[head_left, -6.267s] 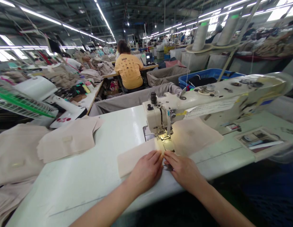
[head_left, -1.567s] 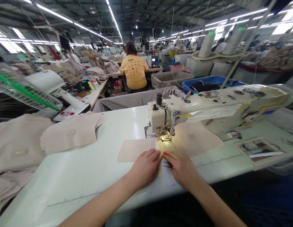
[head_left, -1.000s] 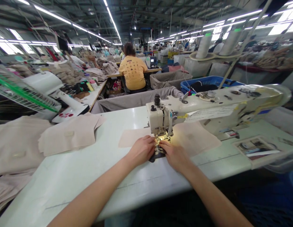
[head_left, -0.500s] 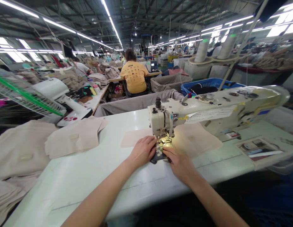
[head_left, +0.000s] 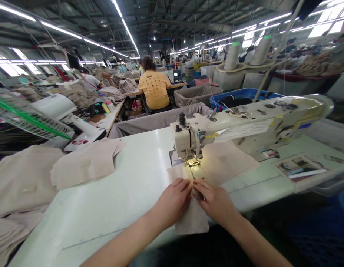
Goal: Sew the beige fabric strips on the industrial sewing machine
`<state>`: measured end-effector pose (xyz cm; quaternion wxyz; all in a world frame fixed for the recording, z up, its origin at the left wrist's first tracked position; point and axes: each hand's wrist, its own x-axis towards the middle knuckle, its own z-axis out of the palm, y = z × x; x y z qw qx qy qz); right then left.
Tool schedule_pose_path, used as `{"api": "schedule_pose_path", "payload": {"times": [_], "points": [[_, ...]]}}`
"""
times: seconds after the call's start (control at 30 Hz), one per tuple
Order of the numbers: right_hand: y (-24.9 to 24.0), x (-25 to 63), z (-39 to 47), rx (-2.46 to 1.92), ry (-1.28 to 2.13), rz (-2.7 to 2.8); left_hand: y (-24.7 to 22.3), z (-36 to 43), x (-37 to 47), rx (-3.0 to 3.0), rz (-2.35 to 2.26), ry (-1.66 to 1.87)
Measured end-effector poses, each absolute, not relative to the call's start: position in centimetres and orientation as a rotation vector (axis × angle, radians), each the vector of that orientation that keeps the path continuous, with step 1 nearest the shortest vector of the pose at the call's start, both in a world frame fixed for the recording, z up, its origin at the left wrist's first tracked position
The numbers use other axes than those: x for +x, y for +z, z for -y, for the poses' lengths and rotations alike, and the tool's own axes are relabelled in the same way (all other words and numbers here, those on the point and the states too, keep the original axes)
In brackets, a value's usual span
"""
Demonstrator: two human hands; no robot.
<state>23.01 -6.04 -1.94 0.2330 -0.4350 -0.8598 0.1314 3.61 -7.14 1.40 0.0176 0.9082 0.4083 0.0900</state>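
Note:
Just in front of the sewing machine (head_left: 185,140), my left hand (head_left: 172,202) and my right hand (head_left: 218,204) meet with fingertips pinched on a small beige fabric piece (head_left: 192,222). The cloth runs from beside the presser foot, under my hands, to the front edge of the table. Gold-coloured metal parts (head_left: 194,165) by the needle are lit by the machine's lamp. A larger beige fabric panel (head_left: 227,161) lies flat to the right of the needle, under the machine arm. My fingers hide part of the held cloth.
Stacked beige panels (head_left: 84,163) lie on the left of the pale green table (head_left: 133,185), near a white fan (head_left: 55,111). At right, a tray (head_left: 300,170) holds small tools. Behind stand a grey fabric-lined bin (head_left: 155,120), a blue basket (head_left: 244,96) and a seated person in yellow (head_left: 154,89).
Both hands have drawn back from the presser foot toward me and closer together. The small fabric piece has come from left of the needle to the front. The view has shifted slightly.

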Motion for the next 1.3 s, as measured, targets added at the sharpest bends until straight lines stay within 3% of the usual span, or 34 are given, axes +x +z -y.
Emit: {"api": "schedule_pose_path", "payload": {"times": [0.3,0.53,1.03,1.3], "points": [[-2.1,23.2,6.5,-1.128,0.333,2.342,0.3,7.8,3.0,2.798,-1.185,0.454],[-2.0,23.3,6.3,-1.143,0.336,2.394,0.5,7.5,3.0,2.858,-1.141,0.370],[0.4,21.4,1.2,-1.312,0.392,2.485,1.1,2.0,1.2,2.756,-1.177,0.440],[-0.7,22.7,3.8,-1.344,0.347,2.280,0.4,2.3,1.0,2.709,-1.182,0.591]]}}
